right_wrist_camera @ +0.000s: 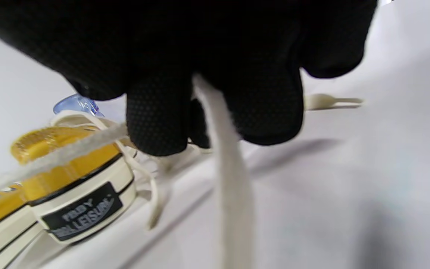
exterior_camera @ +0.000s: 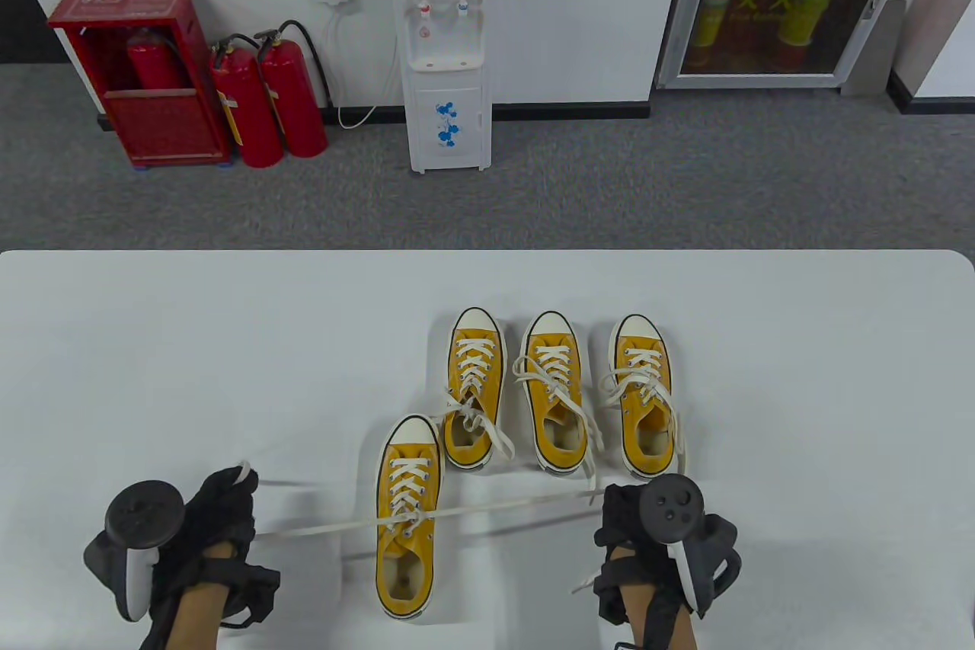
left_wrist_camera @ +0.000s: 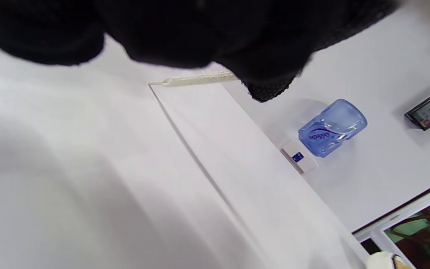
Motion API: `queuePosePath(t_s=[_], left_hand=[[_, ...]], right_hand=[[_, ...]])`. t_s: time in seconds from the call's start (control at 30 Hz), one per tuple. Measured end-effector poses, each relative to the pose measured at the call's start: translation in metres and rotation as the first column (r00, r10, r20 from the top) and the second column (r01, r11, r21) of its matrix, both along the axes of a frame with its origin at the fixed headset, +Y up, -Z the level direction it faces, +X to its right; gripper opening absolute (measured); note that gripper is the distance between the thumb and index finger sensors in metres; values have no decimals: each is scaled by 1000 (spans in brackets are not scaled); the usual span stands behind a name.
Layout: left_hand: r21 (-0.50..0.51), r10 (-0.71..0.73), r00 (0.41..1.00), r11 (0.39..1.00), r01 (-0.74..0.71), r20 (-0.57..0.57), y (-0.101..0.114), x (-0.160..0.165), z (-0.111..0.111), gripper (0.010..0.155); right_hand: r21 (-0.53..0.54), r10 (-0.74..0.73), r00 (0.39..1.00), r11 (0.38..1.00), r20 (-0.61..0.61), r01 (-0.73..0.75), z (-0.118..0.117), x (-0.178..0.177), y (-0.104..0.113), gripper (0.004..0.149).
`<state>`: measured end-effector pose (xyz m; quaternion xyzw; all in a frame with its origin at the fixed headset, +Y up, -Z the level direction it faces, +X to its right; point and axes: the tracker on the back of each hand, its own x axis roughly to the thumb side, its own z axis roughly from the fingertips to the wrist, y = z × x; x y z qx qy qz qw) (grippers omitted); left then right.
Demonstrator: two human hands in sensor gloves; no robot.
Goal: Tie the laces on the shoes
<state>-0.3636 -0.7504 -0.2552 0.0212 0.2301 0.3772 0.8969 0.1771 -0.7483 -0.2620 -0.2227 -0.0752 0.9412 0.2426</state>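
A yellow canvas shoe [exterior_camera: 407,517] stands near the table's front, toe pointing away. Its two white lace ends are pulled out taut to either side. My left hand [exterior_camera: 228,501] grips the left lace [exterior_camera: 320,528], whose tip sticks out above the fist and shows in the left wrist view [left_wrist_camera: 196,79]. My right hand [exterior_camera: 618,511] grips the right lace [exterior_camera: 525,504]. In the right wrist view the lace [right_wrist_camera: 231,175] runs down from between my closed fingers [right_wrist_camera: 159,123], next to a shoe's heel [right_wrist_camera: 80,209].
Three more yellow shoes stand in a row behind: left [exterior_camera: 474,387], middle [exterior_camera: 554,391], right [exterior_camera: 646,395], with loose laces. The white table [exterior_camera: 152,345] ends at its far edge. A water dispenser [exterior_camera: 445,48] and fire extinguishers [exterior_camera: 266,101] stand beyond.
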Motion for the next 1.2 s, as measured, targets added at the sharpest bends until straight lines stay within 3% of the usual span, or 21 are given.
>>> queuePosePath(t_s=[0.47,0.77,1.03,1.2], left_hand=[[-50,-39,997,998,36,-60,-1,-11,2,40],[-54,-37,999,998,35,-33,-1,-9,0,40],[-32,-50,998,998,49,-25,1,-9,-1,40],[-8,-59,998,998,59,-26,5,-8,0,40]], right_hand=[[-46,1,1000,999,30,0,-1,7,-3,41],[-56,-6,1000,998,8,6,-1,5,-4,42],[-8,-39,999,999,25,39,2,7,4,44],[85,-63,998,995,27,60,6,8,13,45]])
